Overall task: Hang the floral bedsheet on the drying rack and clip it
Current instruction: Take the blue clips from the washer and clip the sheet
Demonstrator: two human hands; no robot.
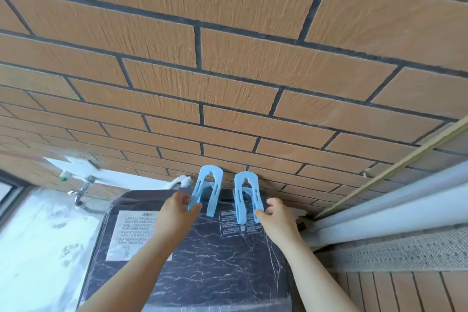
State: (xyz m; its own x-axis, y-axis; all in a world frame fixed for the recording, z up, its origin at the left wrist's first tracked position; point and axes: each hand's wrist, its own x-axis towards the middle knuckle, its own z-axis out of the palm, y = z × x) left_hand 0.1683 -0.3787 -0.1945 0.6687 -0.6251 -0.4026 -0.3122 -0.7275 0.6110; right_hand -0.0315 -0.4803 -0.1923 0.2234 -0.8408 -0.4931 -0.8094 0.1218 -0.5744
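Blue left clip pinched in left hand, blue right clip pinched in right hand, both on dark washer by brick wall. No sheet, no rack in view. Hold clips tight, lift straight up, don't drop.

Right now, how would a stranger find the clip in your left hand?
Start at the orange brick wall, then drop to the dark marbled appliance top below it. Two pale blue clips are held over its far edge; the left clip, pinched by the left hand, sits higher than the right clip.
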